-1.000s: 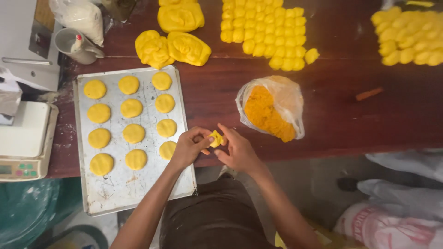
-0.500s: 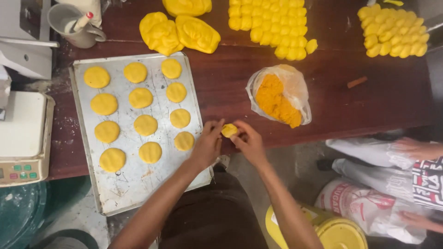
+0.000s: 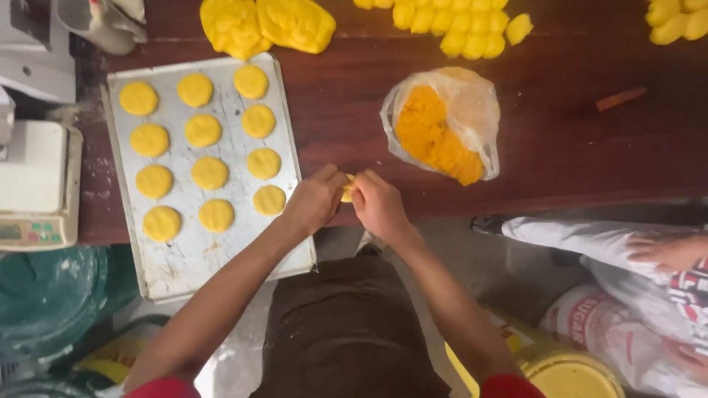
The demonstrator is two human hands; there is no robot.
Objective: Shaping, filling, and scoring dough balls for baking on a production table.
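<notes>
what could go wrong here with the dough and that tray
The baking tray overhangs the table edge near the person's body, so a bump from the left hand or its arm might tip it. The small dough piece is pinched between both hands over that edge and could drop to the floor. The open bag of filling might dry out.

Both bare forearms reaching forward, converging; left hand [image 3: 316, 200] and right hand [image 3: 377, 205] pressed close together, fingers curled inward (fingertips nearly meeting), knuckles up, wrists slightly bent.
</notes>
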